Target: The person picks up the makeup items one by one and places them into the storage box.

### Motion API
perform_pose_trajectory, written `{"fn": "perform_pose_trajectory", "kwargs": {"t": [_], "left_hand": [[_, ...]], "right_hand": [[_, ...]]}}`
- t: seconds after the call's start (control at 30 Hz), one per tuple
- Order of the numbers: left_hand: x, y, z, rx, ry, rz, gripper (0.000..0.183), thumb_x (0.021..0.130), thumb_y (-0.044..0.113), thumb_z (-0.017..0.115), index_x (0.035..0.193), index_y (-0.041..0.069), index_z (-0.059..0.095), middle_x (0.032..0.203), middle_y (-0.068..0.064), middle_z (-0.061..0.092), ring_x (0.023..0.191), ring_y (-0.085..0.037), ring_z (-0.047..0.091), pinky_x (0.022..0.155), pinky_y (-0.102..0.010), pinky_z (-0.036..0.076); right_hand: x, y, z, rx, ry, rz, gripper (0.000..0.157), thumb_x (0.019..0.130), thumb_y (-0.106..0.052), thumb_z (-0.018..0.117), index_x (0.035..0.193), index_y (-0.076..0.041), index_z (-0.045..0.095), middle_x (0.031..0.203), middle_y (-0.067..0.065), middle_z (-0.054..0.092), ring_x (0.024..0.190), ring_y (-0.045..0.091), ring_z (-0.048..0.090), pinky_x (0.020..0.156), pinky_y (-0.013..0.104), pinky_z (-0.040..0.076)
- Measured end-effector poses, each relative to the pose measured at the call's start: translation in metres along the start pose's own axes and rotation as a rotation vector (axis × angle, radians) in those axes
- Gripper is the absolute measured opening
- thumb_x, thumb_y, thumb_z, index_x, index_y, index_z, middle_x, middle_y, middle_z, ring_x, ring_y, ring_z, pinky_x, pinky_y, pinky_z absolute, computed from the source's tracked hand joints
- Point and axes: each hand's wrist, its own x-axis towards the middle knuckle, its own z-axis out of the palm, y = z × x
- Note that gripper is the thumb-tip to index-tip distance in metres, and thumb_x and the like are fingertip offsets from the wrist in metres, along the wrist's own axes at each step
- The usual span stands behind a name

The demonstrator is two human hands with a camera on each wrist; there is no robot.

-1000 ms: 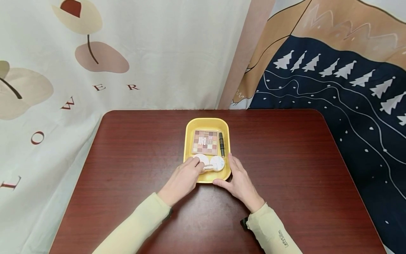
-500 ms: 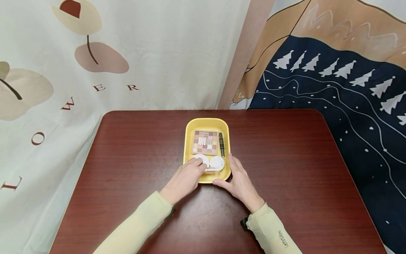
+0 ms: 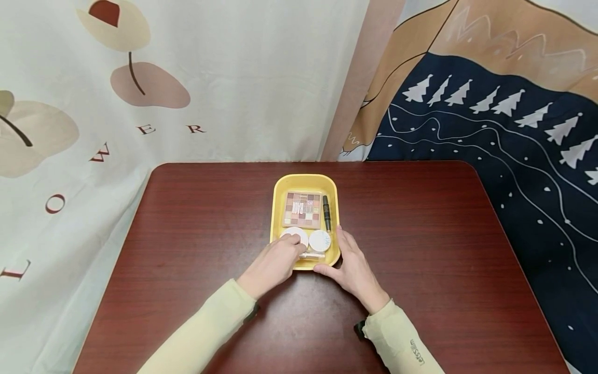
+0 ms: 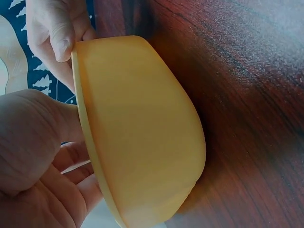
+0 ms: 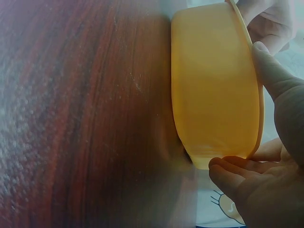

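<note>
A yellow tray (image 3: 303,183) stands on the table. My left hand (image 3: 275,259) reaches over its near left corner, fingertips down inside, and pinches the left end of a slim, clear-and-white stick-shaped item (image 3: 315,255) lying along the near end. In the left wrist view those fingertips are hidden behind the tray wall. Just beyond lie two round white cases, the left case (image 3: 294,231) partly covered by my fingers and the right case (image 3: 320,241) in full view. My right hand (image 3: 352,267) holds the near right corner, thumb (image 5: 266,61) on the near rim, fingers (image 5: 232,178) against the side.
An eyeshadow palette (image 3: 301,210) lies in the tray's far part, with a black cosmetic tube (image 3: 326,213) upright along its right side. The dark red wooden table (image 3: 420,234) reaches back to printed curtains (image 3: 252,93).
My left hand has shifted slightly right, and the slim item has gone from slanting over the round cases to lying flat at the tray's near end. The right hand stays in place.
</note>
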Motion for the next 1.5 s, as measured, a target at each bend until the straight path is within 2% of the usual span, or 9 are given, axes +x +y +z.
{"fn": "perform_pose_trajectory", "kwargs": {"t": [0.2, 0.43, 0.63, 0.97, 1.23, 1.5], "left_hand": [[0.003, -0.002, 0.0, -0.034, -0.036, 0.0, 0.017, 0.083, -0.007, 0.073, 0.085, 0.01, 0.075, 0.08, 0.001, 0.058, 0.072, -0.016, 0.055, 0.064, -0.03, 0.052], [0.008, -0.007, 0.001, -0.124, -0.116, -0.03, 0.017, 0.083, -0.008, 0.072, 0.084, 0.009, 0.074, 0.08, 0.0, 0.06, 0.069, -0.013, 0.053, 0.062, -0.029, 0.049], [0.01, -0.011, 0.001, -0.168, -0.159, -0.044, 0.014, 0.083, -0.003, 0.078, 0.08, 0.01, 0.072, 0.078, 0.002, 0.061, 0.071, -0.012, 0.053, 0.065, -0.029, 0.049], [0.018, -0.014, -0.001, -0.236, -0.239, -0.059, 0.027, 0.079, 0.001, 0.083, 0.067, 0.014, 0.062, 0.069, 0.006, 0.053, 0.067, -0.01, 0.046, 0.061, -0.025, 0.043], [0.022, -0.02, 0.001, -0.212, -0.254, 0.004, 0.026, 0.077, -0.001, 0.081, 0.067, 0.013, 0.062, 0.067, 0.008, 0.049, 0.067, -0.01, 0.044, 0.061, -0.023, 0.04], [0.025, -0.022, 0.005, -0.224, -0.266, -0.008, 0.029, 0.071, 0.002, 0.087, 0.065, 0.014, 0.062, 0.068, 0.007, 0.053, 0.068, -0.01, 0.05, 0.063, -0.024, 0.045]], "right_hand": [[0.0, 0.0, 0.0, 0.008, 0.002, 0.0, 0.114, 0.076, -0.04, 0.092, 0.157, 0.011, 0.03, 0.154, 0.023, 0.045, 0.138, 0.037, 0.052, 0.109, 0.051, 0.047], [0.0, 0.0, 0.0, 0.009, 0.001, -0.002, 0.114, 0.076, -0.041, 0.092, 0.157, 0.01, 0.029, 0.154, 0.024, 0.045, 0.138, 0.037, 0.051, 0.11, 0.051, 0.047], [0.0, 0.0, 0.0, 0.006, -0.007, 0.008, 0.114, 0.077, -0.042, 0.091, 0.158, 0.009, 0.029, 0.155, 0.023, 0.044, 0.139, 0.037, 0.051, 0.109, 0.051, 0.047], [-0.001, 0.001, 0.0, 0.007, 0.0, 0.002, 0.114, 0.077, -0.041, 0.091, 0.158, 0.009, 0.029, 0.155, 0.023, 0.044, 0.14, 0.037, 0.05, 0.11, 0.051, 0.046], [-0.001, 0.001, 0.0, 0.0, -0.002, -0.004, 0.114, 0.077, -0.042, 0.091, 0.157, 0.01, 0.029, 0.155, 0.024, 0.045, 0.14, 0.037, 0.049, 0.111, 0.051, 0.046], [-0.001, 0.002, 0.001, 0.0, 0.002, -0.004, 0.115, 0.077, -0.042, 0.091, 0.157, 0.01, 0.029, 0.155, 0.023, 0.044, 0.14, 0.037, 0.049, 0.111, 0.051, 0.046]]}}
